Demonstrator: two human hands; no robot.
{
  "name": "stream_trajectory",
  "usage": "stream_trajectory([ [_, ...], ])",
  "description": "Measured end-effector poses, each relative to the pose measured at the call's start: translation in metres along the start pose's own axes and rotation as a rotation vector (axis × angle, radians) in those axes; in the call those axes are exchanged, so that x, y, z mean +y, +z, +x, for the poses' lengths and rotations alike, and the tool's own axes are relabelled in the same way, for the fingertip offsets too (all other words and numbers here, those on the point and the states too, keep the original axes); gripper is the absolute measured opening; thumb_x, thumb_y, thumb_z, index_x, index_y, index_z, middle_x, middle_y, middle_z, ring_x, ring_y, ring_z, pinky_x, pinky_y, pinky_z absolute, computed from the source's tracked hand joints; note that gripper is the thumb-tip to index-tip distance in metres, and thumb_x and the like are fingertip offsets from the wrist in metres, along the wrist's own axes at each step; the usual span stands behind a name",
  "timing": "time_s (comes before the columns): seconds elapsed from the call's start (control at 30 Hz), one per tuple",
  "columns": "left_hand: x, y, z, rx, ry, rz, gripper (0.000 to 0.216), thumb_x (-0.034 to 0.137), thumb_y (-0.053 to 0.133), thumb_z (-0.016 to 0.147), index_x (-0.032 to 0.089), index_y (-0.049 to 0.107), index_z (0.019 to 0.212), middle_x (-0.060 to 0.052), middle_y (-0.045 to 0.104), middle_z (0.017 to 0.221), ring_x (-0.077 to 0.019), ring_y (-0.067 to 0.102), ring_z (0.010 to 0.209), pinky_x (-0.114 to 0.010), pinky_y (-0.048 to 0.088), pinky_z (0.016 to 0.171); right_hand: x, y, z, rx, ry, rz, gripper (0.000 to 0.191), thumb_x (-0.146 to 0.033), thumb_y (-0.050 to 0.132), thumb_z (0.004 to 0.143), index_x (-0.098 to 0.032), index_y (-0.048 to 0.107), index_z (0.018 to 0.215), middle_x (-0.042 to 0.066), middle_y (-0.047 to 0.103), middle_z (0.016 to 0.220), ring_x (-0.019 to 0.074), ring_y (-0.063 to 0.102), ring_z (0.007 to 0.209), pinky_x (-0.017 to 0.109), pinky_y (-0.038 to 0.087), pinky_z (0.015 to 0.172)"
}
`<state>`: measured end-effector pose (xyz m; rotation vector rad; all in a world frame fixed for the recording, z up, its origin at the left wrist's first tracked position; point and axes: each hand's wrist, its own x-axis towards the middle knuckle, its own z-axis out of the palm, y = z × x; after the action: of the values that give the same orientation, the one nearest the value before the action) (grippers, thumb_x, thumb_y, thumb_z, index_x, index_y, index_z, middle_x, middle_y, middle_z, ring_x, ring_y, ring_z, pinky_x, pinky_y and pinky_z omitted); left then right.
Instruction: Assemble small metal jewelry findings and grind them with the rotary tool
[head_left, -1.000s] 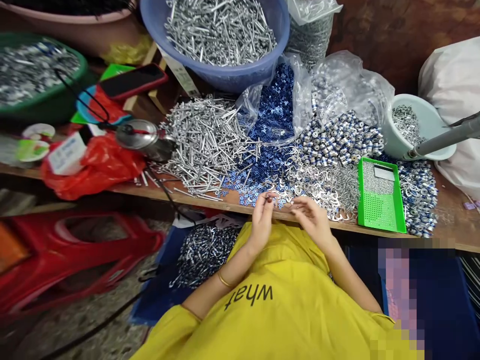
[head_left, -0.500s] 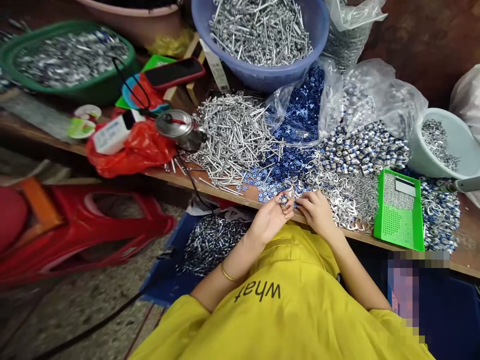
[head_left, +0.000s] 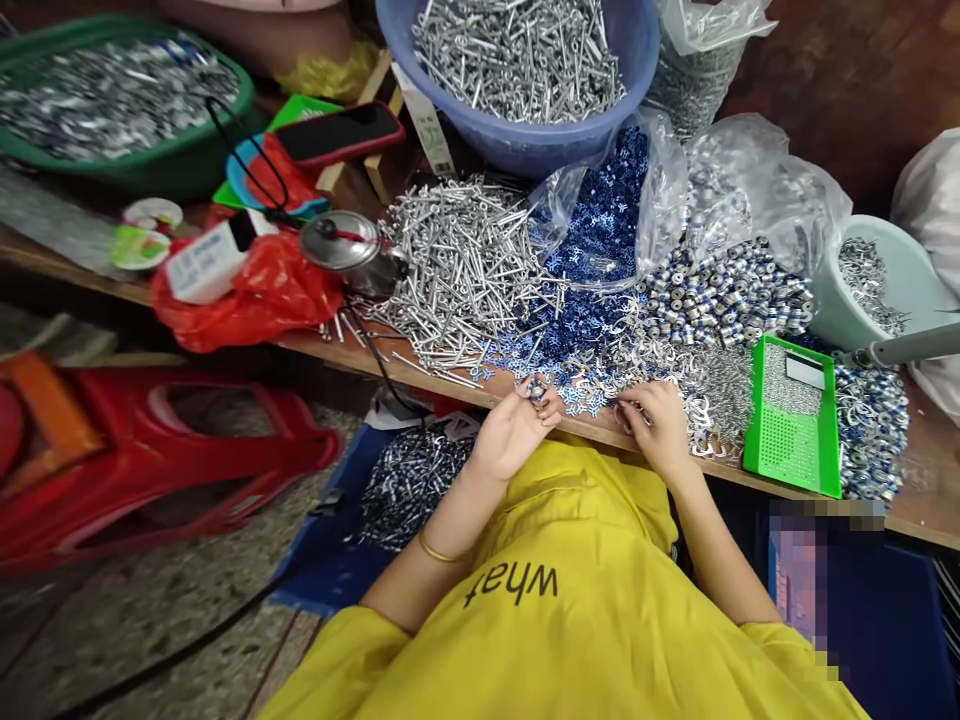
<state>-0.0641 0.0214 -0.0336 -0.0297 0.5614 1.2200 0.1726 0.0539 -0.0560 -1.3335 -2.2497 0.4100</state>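
My left hand (head_left: 514,432) is at the table's front edge, palm turned up. Its fingers are closed around a small silver-and-blue cylinder (head_left: 536,389). A short gap to the right, my right hand (head_left: 658,418) has thumb and fingertips pinched together; what they hold, if anything, is too small to make out. Small blue three-armed pieces (head_left: 585,398) lie between the hands. Beyond my right hand are curved silver clips (head_left: 697,410), and a heap of silver-and-blue cylinders (head_left: 739,292) is farther back.
Silver eye-ended rods (head_left: 457,270) are piled left of the blue pieces. A purple basin (head_left: 517,150) of rods stands behind. At right are a green tray (head_left: 831,440) and a pale bucket (head_left: 832,290). A lidded metal pot (head_left: 345,245) and red bag (head_left: 262,300) sit left.
My hands have moved apart: the left shifted left with the cylinder, the right slightly right. The whole view has shifted a little.
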Motion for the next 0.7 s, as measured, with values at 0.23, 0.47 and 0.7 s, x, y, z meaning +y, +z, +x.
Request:
stream_trajectory([
  [0.23, -0.011, 0.003, -0.002, -0.009, 0.004, 0.029, 0.013, 0.017, 0.049, 0.093, 0.017, 0.054, 0.082, 0.000, 0.044, 0.071, -0.0115, 0.042, 0.062, -0.022, 0.037, 0.057, -0.010, 0.027, 0.013, -0.084, -0.053, -0.210, 0.020, -0.030, 0.053, 0.097, -0.022, 0.071, 0.095, 0.008, 0.068, 0.094, 0.0237, 0.049, 0.088, 0.039, 0.036, 0.075],
  [0.47, 0.000, -0.012, -0.006, 0.024, 0.090, 0.051, 0.013, 0.018, 0.048, 0.094, 0.017, 0.054, 0.082, 0.000, 0.044, 0.071, -0.0105, 0.041, 0.060, -0.021, 0.037, 0.057, 0.003, 0.015, 0.000, 0.050, -0.006, -0.127, 0.021, -0.026, 0.049, 0.099, -0.020, 0.067, 0.106, 0.008, 0.069, 0.101, 0.0232, 0.053, 0.093, 0.038, 0.039, 0.079],
  [0.7, 0.005, -0.014, -0.007, 0.051, 0.152, 0.084, 0.011, 0.019, 0.050, 0.093, 0.018, 0.053, 0.082, 0.001, 0.043, 0.071, -0.0105, 0.041, 0.060, -0.021, 0.038, 0.056, -0.033, 0.039, 0.035, -0.071, -0.084, -0.144, 0.022, -0.037, 0.052, 0.097, -0.021, 0.067, 0.103, 0.009, 0.067, 0.101, 0.0250, 0.052, 0.094, 0.039, 0.038, 0.079],
])
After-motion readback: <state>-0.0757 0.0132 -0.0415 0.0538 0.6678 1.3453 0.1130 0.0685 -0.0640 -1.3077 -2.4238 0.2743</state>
